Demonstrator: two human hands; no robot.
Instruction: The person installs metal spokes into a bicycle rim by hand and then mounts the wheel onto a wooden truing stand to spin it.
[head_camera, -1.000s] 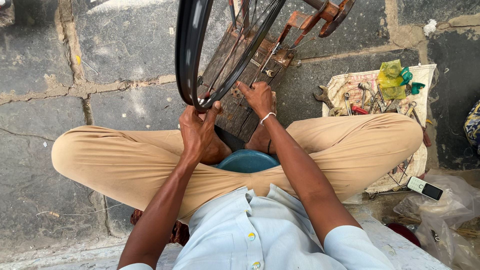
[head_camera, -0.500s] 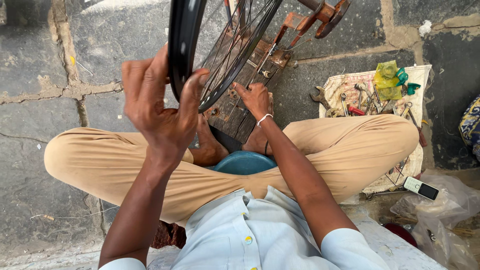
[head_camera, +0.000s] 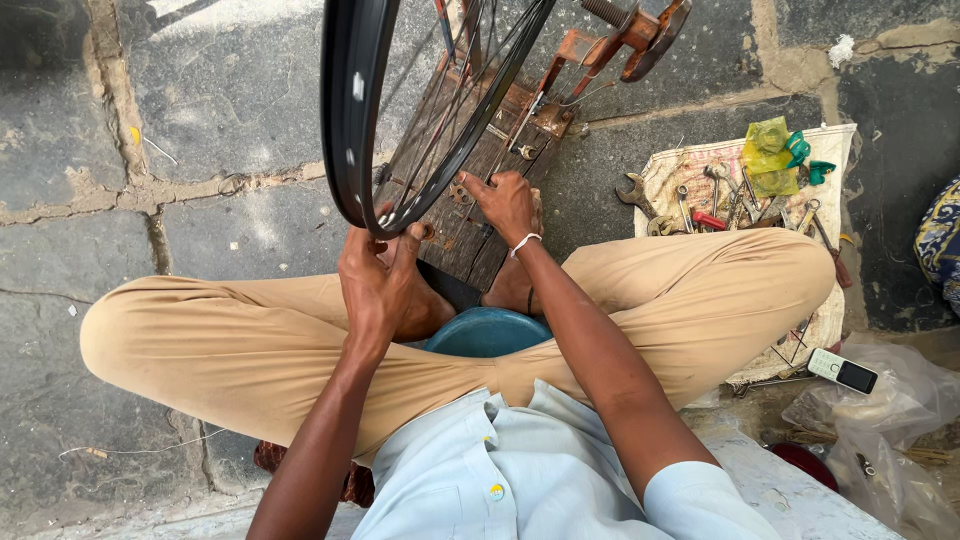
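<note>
A black bicycle wheel rim (head_camera: 348, 110) with thin spokes stands upright in a rusty metal stand (head_camera: 610, 35) on a dark wooden board (head_camera: 465, 215). My left hand (head_camera: 378, 285) grips the bottom edge of the rim, fingers curled up against it. My right hand (head_camera: 508, 205) reaches between the spokes near the rim and pinches a small tool at a spoke end. I sit cross-legged in tan trousers (head_camera: 240, 340), with a blue bowl-like object (head_camera: 490, 332) between my legs.
A cloth (head_camera: 830, 170) to the right carries several wrenches and tools (head_camera: 720, 200) and a yellow-green bag (head_camera: 768, 150). A small phone (head_camera: 842, 371) lies by my right knee beside clear plastic bags (head_camera: 900, 420). Grey stone paving (head_camera: 120, 130) lies around.
My left hand, raised open beside the rim half a second ago, has come back down and gripped the rim's bottom edge. My right hand has stayed at the spokes.
</note>
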